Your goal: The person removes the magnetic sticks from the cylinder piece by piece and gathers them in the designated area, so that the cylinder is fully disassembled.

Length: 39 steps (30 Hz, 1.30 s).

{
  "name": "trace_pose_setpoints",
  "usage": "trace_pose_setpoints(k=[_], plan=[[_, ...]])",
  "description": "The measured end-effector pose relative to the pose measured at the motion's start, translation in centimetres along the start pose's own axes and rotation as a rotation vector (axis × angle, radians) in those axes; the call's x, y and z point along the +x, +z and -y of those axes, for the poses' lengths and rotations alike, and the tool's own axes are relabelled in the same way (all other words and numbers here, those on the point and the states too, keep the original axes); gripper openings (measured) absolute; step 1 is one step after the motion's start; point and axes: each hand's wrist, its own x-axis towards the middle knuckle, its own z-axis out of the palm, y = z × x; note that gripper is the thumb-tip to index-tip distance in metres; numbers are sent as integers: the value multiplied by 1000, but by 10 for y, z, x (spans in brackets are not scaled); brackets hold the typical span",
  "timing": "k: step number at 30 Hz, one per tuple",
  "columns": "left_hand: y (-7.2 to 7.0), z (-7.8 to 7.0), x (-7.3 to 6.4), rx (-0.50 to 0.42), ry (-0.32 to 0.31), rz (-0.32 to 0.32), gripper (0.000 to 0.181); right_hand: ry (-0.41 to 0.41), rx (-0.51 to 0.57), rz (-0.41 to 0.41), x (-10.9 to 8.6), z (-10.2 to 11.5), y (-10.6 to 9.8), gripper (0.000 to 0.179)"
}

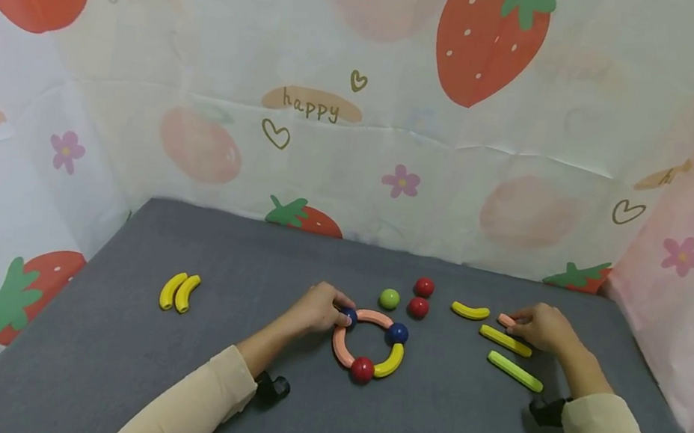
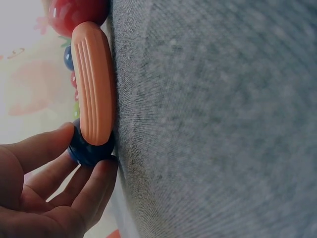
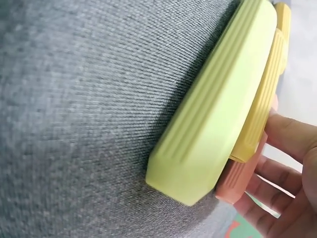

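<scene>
My left hand point(image 1: 320, 306) pinches a blue ball point(image 2: 90, 151) at the upper left of a ring on the table. That ring joins two curved orange sticks point(image 1: 375, 318), a curved yellow stick point(image 1: 389, 361), a second blue ball point(image 1: 397, 333) and a red ball point(image 1: 362, 369). At the right, my right hand point(image 1: 543, 328) holds an orange stick point(image 3: 240, 173) between thumb and fingers, low at the table; the hand hides part of it. Just in front of that hand lie a straight yellow stick point(image 1: 506, 341) and a straight light-green stick point(image 1: 515, 371).
Behind the ring sit a green ball point(image 1: 389, 299) and two red balls point(image 1: 418, 307). A curved yellow stick point(image 1: 470, 312) lies left of my right hand. Two more curved yellow sticks point(image 1: 179, 292) lie far left. A printed curtain point(image 1: 354, 172) borders the grey table point(image 1: 93, 358).
</scene>
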Motion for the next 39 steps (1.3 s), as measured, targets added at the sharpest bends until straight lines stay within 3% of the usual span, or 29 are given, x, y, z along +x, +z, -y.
trace_pose_setpoints(k=[4, 9, 14, 24, 30, 39], plan=[[1, 1, 0, 9, 11, 5, 24, -17, -25, -35, -8, 2, -2, 45], [1, 1, -1, 45, 40, 0, 26, -69, -63, -153, -18, 9, -5, 47], [-1, 1, -2, 91, 66, -7, 25, -112, 21, -253, -31, 26, -2, 54], [-3, 3, -1, 130, 140, 18, 28, -296, 173, -389, -53, 72, 14, 41], [-5, 5, -1, 109, 152, 21, 28, -407, 280, -349, -58, 104, 32, 43], [-7, 5, 0, 87, 152, 39, 32, -535, 298, -231, -58, 147, 53, 45]])
